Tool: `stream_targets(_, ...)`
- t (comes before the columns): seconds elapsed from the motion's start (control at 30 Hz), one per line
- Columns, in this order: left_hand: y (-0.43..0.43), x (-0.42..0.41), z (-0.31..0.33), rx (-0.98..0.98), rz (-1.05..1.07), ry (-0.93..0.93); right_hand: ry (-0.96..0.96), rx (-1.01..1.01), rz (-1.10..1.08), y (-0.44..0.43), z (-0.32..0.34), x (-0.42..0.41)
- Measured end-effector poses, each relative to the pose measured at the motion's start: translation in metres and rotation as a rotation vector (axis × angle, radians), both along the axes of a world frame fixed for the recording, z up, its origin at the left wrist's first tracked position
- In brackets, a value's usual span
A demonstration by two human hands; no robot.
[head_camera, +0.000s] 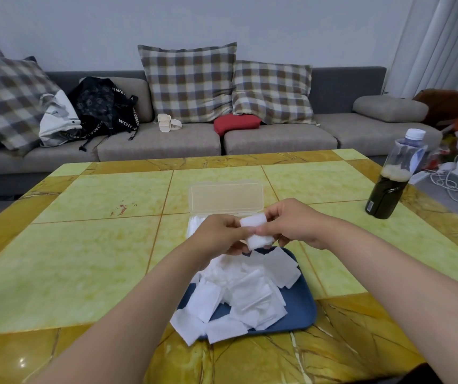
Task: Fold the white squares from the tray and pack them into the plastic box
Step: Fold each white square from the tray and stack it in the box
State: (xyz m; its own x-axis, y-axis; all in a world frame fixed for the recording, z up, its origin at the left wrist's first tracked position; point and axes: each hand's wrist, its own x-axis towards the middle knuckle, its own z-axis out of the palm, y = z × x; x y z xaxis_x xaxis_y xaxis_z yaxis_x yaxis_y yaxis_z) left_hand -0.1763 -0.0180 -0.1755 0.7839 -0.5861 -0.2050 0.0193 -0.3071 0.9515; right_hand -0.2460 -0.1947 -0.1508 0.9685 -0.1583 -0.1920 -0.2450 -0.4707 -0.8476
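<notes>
- Left hand (220,234) and right hand (294,223) together pinch one folded white square (256,230) above the blue tray (301,309).
- Loose white squares (238,295) heap the tray.
- The open plastic box (226,200) sits just beyond on the tabletop (83,245).

Desk (89,259) glossy, polished stone-look tiles, yellow-green with amber veined border. Tray (302,309) lower centre, smooth matt blue plastic. White squares (238,297) soft, fibrous, matt, cotton-like. Plastic box (226,196) translucent, frosted, smooth. Bottle (394,178) at right clear glossy plastic. Sofa (277,139) coarse woven grey cloth, checked fabric cushions (189,81).
</notes>
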Motion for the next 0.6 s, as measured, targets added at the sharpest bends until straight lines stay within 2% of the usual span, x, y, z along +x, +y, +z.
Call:
stream_targets(0.17, 0.005, 0.01, -0.001, -0.015, 0.199, -0.079, 0.086, -0.253, 0.066, 0.003, -0.008, 0.002)
stream_targets(0.4, 0.011, 0.014, 0.001, -0.052, 0.213, -0.055, 0.16, -0.485, 0.397, 0.018, -0.02, 0.003)
stream_targets(0.6, 0.014, 0.017, 0.0, -0.043, 0.223, -0.107, 0.181, -0.593, 0.393, 0.027, -0.027, 0.011)
